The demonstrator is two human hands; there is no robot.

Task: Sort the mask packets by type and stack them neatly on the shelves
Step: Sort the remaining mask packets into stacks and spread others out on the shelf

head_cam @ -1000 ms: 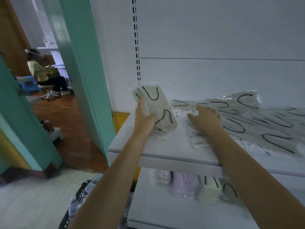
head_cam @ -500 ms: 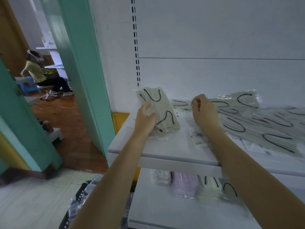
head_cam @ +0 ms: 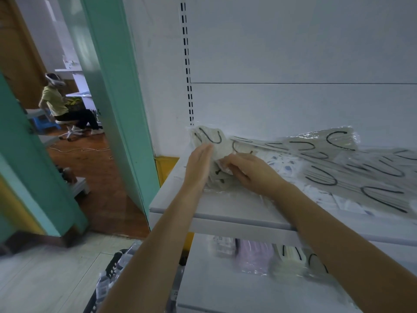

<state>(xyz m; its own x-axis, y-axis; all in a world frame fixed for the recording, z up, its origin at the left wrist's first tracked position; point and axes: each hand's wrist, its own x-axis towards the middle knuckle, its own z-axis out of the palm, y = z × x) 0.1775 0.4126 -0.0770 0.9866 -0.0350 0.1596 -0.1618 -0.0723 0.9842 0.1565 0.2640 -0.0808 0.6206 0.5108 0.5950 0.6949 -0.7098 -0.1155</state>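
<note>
**Hands on mask packet [head_cam: 214, 141]**

Presses left hand [head_cam: 199, 166], fingers straight and together, against its side. Pinches the wrapper, seemingly, with curled right hand [head_cam: 250, 171]. Lies at the left end of the upper shelf [head_cam: 225, 213], beside the spread pile of packets [head_cam: 338, 168].

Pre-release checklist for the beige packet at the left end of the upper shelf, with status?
1. Beige packet over the upper shelf: ok, at its left end near the back wall.
2. Left hand steadying: ok, straight fingers flat against the packet's left side.
3. Right hand grip: ok, fingers curled on the wrapper.
4. Packet flat and squared: not ok, it looks tilted and the wrapper is bunched.
5. What lies beneath it: cannot tell, the hands cover it.
6. Neighbours stacked: not ok, loose packets sprawl overlapping to the right.
</note>
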